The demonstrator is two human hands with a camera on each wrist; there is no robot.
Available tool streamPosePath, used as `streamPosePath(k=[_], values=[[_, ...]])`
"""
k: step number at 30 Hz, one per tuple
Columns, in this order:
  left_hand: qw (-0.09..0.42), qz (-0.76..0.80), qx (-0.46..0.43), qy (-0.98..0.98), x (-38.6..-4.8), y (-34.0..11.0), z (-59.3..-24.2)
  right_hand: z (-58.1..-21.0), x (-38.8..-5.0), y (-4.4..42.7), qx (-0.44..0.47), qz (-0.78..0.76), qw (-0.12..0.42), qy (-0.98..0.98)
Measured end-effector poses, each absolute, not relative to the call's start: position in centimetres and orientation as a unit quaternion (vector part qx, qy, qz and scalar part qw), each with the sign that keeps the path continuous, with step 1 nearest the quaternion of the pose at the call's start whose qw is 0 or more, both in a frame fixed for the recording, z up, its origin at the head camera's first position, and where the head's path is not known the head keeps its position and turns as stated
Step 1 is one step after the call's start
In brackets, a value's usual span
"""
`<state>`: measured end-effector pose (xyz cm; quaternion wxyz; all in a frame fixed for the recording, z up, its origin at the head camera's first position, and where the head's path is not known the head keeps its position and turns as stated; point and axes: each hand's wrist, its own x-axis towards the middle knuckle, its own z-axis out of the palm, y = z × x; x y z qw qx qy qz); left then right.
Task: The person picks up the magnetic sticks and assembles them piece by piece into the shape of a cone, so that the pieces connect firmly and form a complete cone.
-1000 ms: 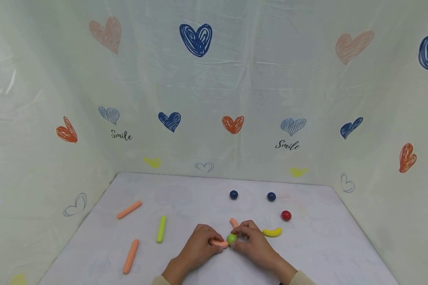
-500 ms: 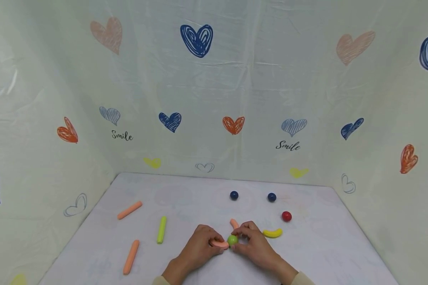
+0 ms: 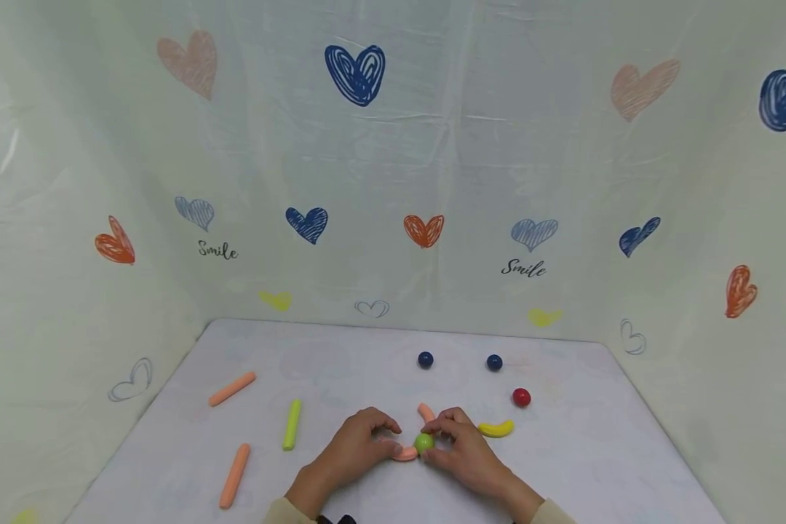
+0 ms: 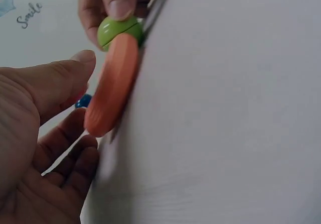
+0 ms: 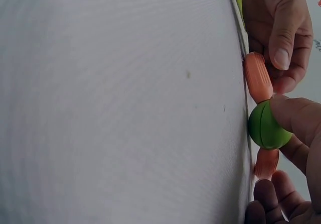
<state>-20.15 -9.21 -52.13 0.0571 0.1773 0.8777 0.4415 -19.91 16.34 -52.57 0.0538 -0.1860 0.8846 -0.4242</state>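
Head view put the green ball (image 3: 423, 443) on the near part of the counter (image 3: 340, 378), between my hands. My right hand (image 3: 463, 450) pinched it between thumb and finger. My left hand (image 3: 356, 447) had its thumb and fingers spread about the outer end of the near curve (image 3: 405, 454), without pinching it; the inner end appeared to meet the ball. Beyond, the far curve (image 3: 426, 413) ran in behind my right fingers, which hid whether it was joined there or merely touching.

I judged the assembly partway along: one ball and two curves brought together, the other pieces unused. Those lay apart: the yellow curve (image 3: 495, 429) near my right hand, then the red ball (image 3: 522, 397) and blue balls (image 3: 425, 360) farther off; leftward, the lime stick (image 3: 291, 424) and orange sticks (image 3: 234, 476). What stood in the way was mostly my own fingers, covering the join.
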Motion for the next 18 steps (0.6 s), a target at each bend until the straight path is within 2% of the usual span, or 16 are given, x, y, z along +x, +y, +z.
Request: streamPosePath(k=[5, 18], values=[[0.059, 0.464, 0.138, 0.873, -21.9, -9.2, -51.1, -52.5, -20.1, 16.5, -0.188, -0.425, 0.059, 0.883], [0.026, 0.467, 0.112, 0.877, -28.2, -7.8, -49.2, -52.3, -19.8, 16.4, -0.176, -0.432, 0.079, 0.881]])
